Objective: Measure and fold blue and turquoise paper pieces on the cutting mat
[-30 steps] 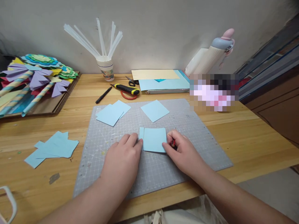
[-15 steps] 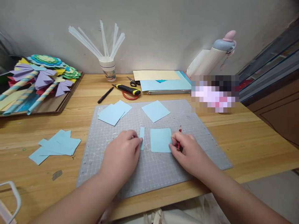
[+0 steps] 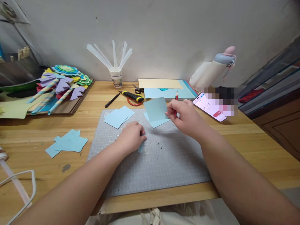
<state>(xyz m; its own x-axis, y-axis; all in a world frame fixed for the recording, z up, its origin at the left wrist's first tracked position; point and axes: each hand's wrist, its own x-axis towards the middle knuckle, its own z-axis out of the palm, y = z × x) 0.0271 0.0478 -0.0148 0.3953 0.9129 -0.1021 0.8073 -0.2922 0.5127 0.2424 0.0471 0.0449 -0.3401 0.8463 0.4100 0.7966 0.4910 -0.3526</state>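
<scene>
My right hand (image 3: 185, 117) holds a light blue paper square (image 3: 156, 109) lifted off the grey cutting mat (image 3: 164, 162), with a red pencil (image 3: 175, 104) gripped upright in the same hand. Under the lifted square, another blue square (image 3: 156, 123) lies flat on the mat. My left hand (image 3: 131, 137) is closed on a narrow blue paper strip (image 3: 141, 147) that touches the mat near its middle. Two overlapping blue squares (image 3: 118, 116) lie at the mat's far left corner.
Blue paper offcuts (image 3: 67, 143) lie on the wooden table left of the mat. Behind the mat are a black pen (image 3: 112, 100), a yellow-black utility knife (image 3: 131, 96), scissors (image 3: 136, 89), stacked paper sheets (image 3: 164, 87), a cup of clear sticks (image 3: 116, 76), a phone (image 3: 209, 107) and paper flowers (image 3: 63, 84).
My right hand lifted the blue square off the mat and carried it back, over the far square. My left hand picked up the cut strip. The camera tilted up.
</scene>
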